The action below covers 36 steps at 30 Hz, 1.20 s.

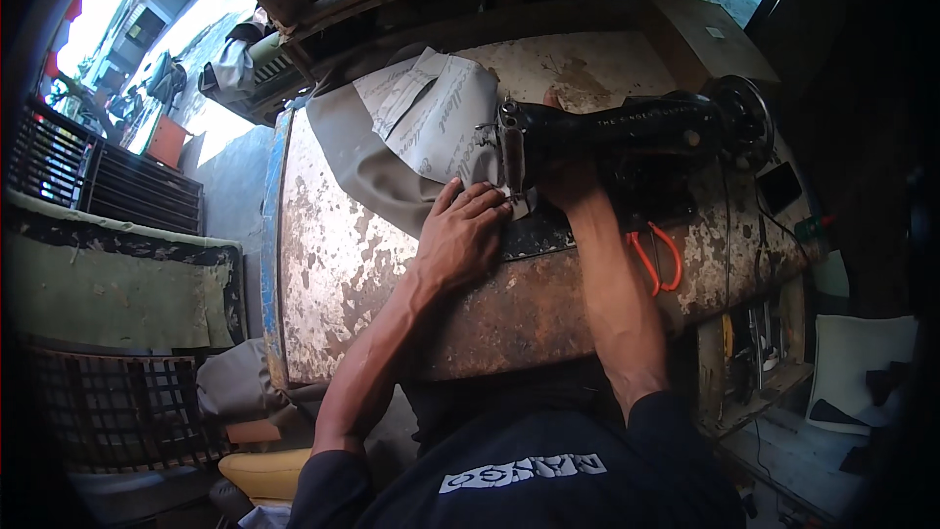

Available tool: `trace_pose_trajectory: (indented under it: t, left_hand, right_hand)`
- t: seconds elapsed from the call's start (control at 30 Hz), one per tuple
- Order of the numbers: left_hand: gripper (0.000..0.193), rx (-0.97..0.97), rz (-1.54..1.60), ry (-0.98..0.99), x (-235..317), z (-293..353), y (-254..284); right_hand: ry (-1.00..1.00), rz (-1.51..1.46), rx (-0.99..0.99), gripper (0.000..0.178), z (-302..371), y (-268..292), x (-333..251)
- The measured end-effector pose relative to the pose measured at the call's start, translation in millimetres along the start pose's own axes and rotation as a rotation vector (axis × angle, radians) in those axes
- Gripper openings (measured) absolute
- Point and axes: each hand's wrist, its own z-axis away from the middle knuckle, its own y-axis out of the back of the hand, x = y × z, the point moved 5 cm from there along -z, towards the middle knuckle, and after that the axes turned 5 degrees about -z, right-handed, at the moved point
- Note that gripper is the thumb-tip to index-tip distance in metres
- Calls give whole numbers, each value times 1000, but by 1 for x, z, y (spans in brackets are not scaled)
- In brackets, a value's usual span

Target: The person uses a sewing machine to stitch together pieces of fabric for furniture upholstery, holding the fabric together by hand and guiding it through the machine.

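Note:
A black sewing machine (636, 125) with a handwheel at its right end stands on the worn table (343, 304). Grey sheet material (354, 162), its pale printed backing (446, 103) turned up and marked by a dark slit, spreads left of the needle. My left hand (465, 223) lies on the material's near edge beside the presser foot, fingers extended and pressing down. Under the machine's arm reaches my right hand (568, 181), mostly hidden; a fingertip shows beyond the arm. Orange-handled scissors (669, 260) lie right of my right forearm.
A dark phone-like slab (779, 187) rests near the table's right end. Behind the machine stands a brown box (710, 44). Blue trim (270, 235) edges the table's left side. A green-grey padded panel (127, 279) and a dark slatted frame (108, 407) stand further left.

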Motion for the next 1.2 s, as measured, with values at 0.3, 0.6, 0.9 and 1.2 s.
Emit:
trace_pose_trajectory:
  t: [0.3, 0.6, 0.9, 1.2]
  left_hand:
    - [24, 99, -130, 98, -84, 27, 18]
    - [20, 194, -48, 318, -109, 130, 87]
    - [17, 498, 232, 381, -36, 148, 105]
    - [12, 538, 320, 520, -37, 146, 99]
  right_hand:
    - [-701, 250, -229, 33, 55, 95, -82]
    - [-818, 499, -277, 69, 120, 148, -108]
    - [-857, 511, -366, 73, 128, 164, -87]
    - [-1053, -438, -79, 69, 136, 86, -195]
